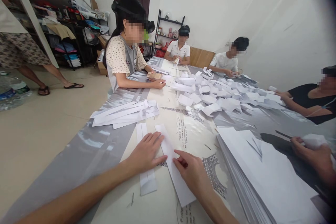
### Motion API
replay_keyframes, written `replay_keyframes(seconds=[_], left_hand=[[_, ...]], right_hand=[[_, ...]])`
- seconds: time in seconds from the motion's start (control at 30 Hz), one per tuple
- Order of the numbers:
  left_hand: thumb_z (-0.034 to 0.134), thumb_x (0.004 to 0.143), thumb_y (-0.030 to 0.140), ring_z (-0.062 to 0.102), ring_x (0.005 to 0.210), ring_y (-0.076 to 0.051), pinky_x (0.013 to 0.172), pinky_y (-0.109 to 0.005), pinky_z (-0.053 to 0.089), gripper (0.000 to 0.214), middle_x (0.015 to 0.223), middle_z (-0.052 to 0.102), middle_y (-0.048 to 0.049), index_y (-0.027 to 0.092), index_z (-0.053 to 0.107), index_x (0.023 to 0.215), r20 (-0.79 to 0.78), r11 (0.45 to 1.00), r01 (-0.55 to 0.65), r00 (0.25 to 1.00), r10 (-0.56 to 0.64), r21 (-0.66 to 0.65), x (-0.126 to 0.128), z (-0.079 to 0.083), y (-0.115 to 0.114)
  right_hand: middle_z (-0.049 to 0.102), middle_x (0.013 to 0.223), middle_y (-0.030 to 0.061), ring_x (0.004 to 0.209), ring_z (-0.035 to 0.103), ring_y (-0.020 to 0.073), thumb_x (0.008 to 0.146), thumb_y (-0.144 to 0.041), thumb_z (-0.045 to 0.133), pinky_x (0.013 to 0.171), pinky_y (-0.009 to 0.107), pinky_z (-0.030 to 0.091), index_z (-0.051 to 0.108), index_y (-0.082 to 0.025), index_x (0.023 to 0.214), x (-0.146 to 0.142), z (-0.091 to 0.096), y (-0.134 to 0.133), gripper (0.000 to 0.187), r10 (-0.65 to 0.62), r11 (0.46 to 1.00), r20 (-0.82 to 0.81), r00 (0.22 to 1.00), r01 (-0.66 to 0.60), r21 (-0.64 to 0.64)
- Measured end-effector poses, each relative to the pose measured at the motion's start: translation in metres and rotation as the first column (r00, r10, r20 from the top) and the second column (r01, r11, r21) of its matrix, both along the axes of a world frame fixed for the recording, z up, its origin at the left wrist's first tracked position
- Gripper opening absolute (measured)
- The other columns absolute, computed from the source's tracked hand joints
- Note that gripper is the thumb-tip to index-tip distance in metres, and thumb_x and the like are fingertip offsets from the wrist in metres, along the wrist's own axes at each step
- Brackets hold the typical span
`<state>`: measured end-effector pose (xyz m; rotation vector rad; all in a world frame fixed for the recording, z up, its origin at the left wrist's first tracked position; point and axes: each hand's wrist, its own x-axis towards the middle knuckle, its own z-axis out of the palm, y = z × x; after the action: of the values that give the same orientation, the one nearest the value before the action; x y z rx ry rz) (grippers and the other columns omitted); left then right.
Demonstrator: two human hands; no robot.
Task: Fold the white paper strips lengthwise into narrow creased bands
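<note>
My left hand (146, 152) lies flat with fingers stretched out on the table, its fingertips pressing the left edge of a long white paper strip (172, 162). My right hand (191, 170) rests on the same strip lower down, index finger extended along it and the other fingers curled. A second folded white strip (146, 178) lies under and beside my left hand. The strips sit on a table cover (105, 147) printed with an Eiffel Tower picture.
A tall stack of white sheets (262, 178) lies at my right. A bundle of folded strips (123, 113) sits ahead on the left, and a heap of folded papers (215, 94) fills the table's middle. Several people sit around the table; another person's hand (315, 155) holds crumpled paper at far right.
</note>
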<state>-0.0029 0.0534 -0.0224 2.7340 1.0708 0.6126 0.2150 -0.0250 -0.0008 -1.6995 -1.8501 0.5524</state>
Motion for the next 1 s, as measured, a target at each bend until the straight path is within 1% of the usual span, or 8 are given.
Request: replay_keyframes(seconds=[0.13,0.2,0.33,0.47,0.57,0.7,0.83,1.0], left_hand=[[0.046,0.100,0.064,0.048,0.139,-0.034,0.115,-0.051,0.037,0.067,0.150,0.050,-0.0180,0.018,0.041,0.148,0.025,1.000,0.001,1.000,-0.001,0.002,0.000,0.000,0.000],[0.048,0.099,0.063,0.049,0.137,-0.035,0.114,-0.051,0.039,0.067,0.149,0.051,-0.0184,0.017,0.043,0.148,0.031,1.000,0.000,1.000,0.000,0.006,0.001,0.001,0.001],[0.051,0.098,0.061,0.050,0.136,-0.035,0.114,-0.053,0.039,0.066,0.148,0.052,-0.0189,0.016,0.047,0.145,0.034,1.000,0.000,0.999,-0.001,0.008,0.001,0.002,0.000],[0.052,0.098,0.061,0.046,0.140,-0.037,0.114,-0.054,0.040,0.067,0.152,0.048,-0.0201,0.016,0.046,0.146,0.027,1.000,-0.017,0.999,0.017,-0.003,0.000,0.000,0.000],[0.054,0.097,0.061,0.037,0.148,-0.039,0.116,-0.056,0.037,0.069,0.158,0.040,-0.0223,0.015,0.044,0.147,0.037,0.999,-0.037,0.999,0.037,0.005,0.000,0.000,-0.001],[0.055,0.097,0.055,0.036,0.149,-0.037,0.121,-0.056,0.032,0.067,0.157,0.042,-0.0235,0.012,0.042,0.147,0.020,0.999,-0.044,0.999,0.044,-0.002,0.002,0.002,-0.002],[0.055,0.096,0.053,0.038,0.148,-0.037,0.120,-0.057,0.033,0.069,0.154,0.044,-0.0260,0.010,0.036,0.147,0.076,0.999,-0.048,0.996,0.048,-0.005,0.003,0.001,-0.002],[0.044,0.101,0.032,0.042,0.145,-0.036,0.117,-0.056,0.038,0.058,0.153,0.045,-0.0257,0.008,0.031,0.151,0.092,0.996,-0.091,0.992,0.089,0.014,0.003,0.001,-0.002]], right_hand=[[0.073,0.087,0.0062,0.072,0.068,0.0237,0.098,-0.029,0.048,0.068,0.040,0.057,0.070,-0.020,0.123,-0.003,-0.002,-0.003,0.034,0.022,0.999,0.091,0.996,-0.024,0.023],[0.071,0.098,0.0087,0.076,0.068,0.0228,0.099,-0.027,0.047,0.069,0.039,0.058,0.068,-0.021,0.124,-0.004,-0.003,-0.004,0.034,0.044,0.998,0.091,0.995,-0.048,0.039],[0.059,0.138,0.0140,0.109,0.065,0.0277,0.101,-0.026,0.047,0.080,0.041,0.061,0.068,-0.023,0.123,-0.005,-0.006,-0.005,0.030,0.071,0.983,0.077,0.995,-0.082,0.162],[0.057,0.146,0.0127,0.130,0.055,0.0320,0.101,-0.021,0.048,0.098,0.053,0.057,0.067,-0.024,0.126,-0.007,-0.011,-0.006,0.032,0.117,0.958,0.148,0.982,-0.151,0.244],[0.058,0.148,0.0126,0.137,0.052,0.0316,0.102,-0.024,0.051,0.111,0.056,0.049,0.065,-0.022,0.133,-0.010,-0.010,-0.006,0.034,0.199,0.953,0.132,0.971,-0.223,0.205],[0.055,0.151,0.0122,0.146,0.045,0.0297,0.102,-0.037,0.056,0.119,0.052,0.042,0.061,-0.018,0.142,-0.008,0.000,-0.004,0.044,0.299,0.953,-0.025,0.954,-0.298,0.055],[0.057,0.151,0.0063,0.144,0.048,0.0249,0.107,-0.041,0.046,0.122,0.050,0.038,0.062,-0.024,0.141,-0.001,0.013,-0.001,0.042,0.313,0.945,-0.172,0.934,-0.325,-0.042],[0.057,0.151,0.0047,0.145,0.046,0.0245,0.108,-0.037,0.044,0.121,0.048,0.040,0.060,-0.025,0.144,0.004,0.012,0.004,0.041,0.389,0.921,-0.024,0.921,-0.389,-0.013]])
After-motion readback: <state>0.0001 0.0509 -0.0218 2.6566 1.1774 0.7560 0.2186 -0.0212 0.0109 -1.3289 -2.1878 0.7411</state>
